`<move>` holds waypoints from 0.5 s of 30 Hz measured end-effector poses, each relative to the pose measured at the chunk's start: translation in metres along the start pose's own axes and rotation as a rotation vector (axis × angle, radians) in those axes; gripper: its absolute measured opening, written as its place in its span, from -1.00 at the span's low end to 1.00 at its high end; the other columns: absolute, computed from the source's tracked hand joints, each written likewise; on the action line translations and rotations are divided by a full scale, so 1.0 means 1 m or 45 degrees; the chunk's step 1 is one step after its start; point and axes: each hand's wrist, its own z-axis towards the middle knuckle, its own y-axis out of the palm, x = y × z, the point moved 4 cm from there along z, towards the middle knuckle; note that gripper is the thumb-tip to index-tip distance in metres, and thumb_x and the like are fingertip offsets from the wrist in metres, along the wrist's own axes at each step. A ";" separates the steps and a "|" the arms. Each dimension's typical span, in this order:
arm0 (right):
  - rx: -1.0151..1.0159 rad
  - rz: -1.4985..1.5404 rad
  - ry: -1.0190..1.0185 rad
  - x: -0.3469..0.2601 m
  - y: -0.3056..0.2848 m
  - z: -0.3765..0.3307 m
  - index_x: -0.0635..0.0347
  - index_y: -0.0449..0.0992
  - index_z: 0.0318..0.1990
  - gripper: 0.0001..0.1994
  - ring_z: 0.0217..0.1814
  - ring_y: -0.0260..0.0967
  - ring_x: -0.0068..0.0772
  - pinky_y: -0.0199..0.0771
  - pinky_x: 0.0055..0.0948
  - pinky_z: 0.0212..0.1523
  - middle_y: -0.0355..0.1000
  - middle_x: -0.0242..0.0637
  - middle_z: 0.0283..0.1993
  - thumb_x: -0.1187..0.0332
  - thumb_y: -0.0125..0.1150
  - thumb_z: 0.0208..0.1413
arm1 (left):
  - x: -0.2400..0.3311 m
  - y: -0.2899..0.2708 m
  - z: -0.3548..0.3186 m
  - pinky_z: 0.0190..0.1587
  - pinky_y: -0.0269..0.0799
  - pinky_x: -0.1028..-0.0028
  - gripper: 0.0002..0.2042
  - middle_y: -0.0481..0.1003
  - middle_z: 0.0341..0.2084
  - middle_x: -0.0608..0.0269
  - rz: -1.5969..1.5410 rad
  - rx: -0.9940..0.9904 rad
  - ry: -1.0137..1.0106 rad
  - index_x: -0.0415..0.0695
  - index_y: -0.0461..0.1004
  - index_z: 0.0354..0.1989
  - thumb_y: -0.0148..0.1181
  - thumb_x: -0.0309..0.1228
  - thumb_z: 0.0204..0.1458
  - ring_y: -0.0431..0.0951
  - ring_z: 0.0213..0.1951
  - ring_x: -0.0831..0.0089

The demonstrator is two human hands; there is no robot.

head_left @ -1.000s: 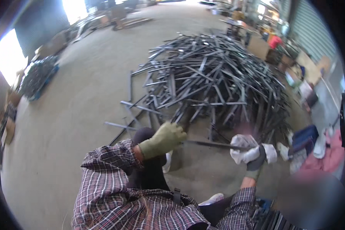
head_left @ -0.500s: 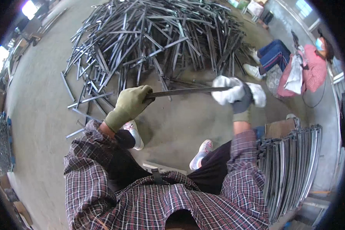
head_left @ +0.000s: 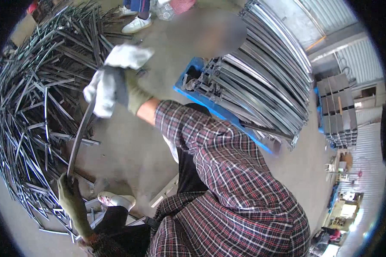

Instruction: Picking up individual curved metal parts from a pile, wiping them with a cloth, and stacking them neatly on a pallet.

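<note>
A long, dark, narrow metal bar [head_left: 78, 141] stretches between my two gloved hands. My left hand [head_left: 72, 204], in an olive glove, is closed around its near end at the lower left. A white cloth [head_left: 103, 92] is bunched around the bar's far end, in the grip of my right hand [head_left: 121, 88]. A loose fold of the cloth sticks out beyond that hand. The right fingers are mostly hidden by the cloth. Just left of both hands lies a big tangled pile of similar metal bars [head_left: 25, 124].
To the right, long metal bars [head_left: 261, 81] are stacked in rows on a blue pallet [head_left: 223, 113]. Another strapped stack [head_left: 336, 103] stands farther right. A seated person's shoe [head_left: 136, 24] shows at the top. My own shoe [head_left: 116, 200] is beside the pile's near edge.
My view has swung to the right, bringing the pallet stack forward and the pile to the left. The bar, level across the picture before, now runs steeply. Both hands keep their hold.
</note>
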 end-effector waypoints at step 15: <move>0.095 -0.173 0.027 0.037 0.010 -0.023 0.20 0.51 -0.30 -0.81 -0.40 0.42 -0.47 0.49 -0.42 -0.25 0.48 -0.34 -0.41 0.25 0.20 0.17 | 0.042 0.029 -0.002 -0.10 0.58 0.36 -0.70 0.63 -0.11 0.13 -0.110 -0.114 0.016 -0.11 0.54 0.08 0.33 -0.44 0.18 0.68 -0.19 0.28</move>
